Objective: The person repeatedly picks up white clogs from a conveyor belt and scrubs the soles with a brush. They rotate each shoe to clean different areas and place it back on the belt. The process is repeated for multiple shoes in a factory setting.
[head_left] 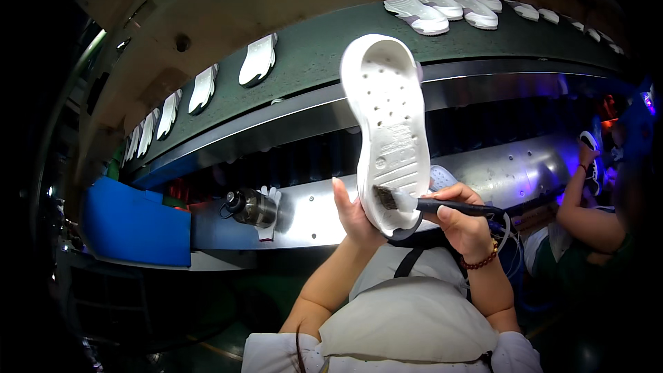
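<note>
One white shoe sole is held at the metal desk by the left hand, its mostly hidden fingers apparently clasped behind; a black-handled brush is grasped in the fingers of the right hand, dark bristles set inside the sole's near end.

Left hand grips, thumb raised, while right hand pinches.
</note>
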`<control>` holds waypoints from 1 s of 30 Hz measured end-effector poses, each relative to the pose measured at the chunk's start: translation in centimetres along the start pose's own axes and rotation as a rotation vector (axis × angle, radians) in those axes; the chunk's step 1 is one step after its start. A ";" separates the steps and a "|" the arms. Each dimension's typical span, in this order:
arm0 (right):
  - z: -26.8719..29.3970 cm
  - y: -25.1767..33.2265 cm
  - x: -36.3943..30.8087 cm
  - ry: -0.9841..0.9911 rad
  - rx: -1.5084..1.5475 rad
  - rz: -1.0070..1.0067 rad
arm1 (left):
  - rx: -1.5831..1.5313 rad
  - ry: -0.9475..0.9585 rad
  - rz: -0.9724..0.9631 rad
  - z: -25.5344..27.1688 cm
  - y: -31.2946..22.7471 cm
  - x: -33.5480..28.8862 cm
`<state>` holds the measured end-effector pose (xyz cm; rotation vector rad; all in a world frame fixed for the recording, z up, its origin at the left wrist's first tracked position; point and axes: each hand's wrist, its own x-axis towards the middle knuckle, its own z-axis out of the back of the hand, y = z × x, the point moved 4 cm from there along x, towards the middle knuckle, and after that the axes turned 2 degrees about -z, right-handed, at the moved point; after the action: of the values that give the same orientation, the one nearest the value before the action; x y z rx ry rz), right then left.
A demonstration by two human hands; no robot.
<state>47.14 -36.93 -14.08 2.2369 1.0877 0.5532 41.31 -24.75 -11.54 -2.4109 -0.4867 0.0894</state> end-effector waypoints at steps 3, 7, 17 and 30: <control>-1.3 0.6 -0.6 0.042 -0.338 0.022 | 0.123 -0.059 0.028 2.0 0.4 0.5; -1.0 2.0 -0.3 0.287 -0.218 0.010 | -0.020 0.025 0.018 2.4 -0.3 1.5; -1.1 5.9 3.5 0.494 -0.614 0.069 | 0.133 0.006 0.167 1.2 -1.7 2.2; -0.9 5.5 4.1 0.773 -0.953 -0.079 | 0.583 0.014 0.774 1.0 -1.8 2.8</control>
<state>52.04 -36.08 -9.34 1.1364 0.9246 1.5794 43.18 -21.83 -11.05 -1.8833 0.4517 0.4762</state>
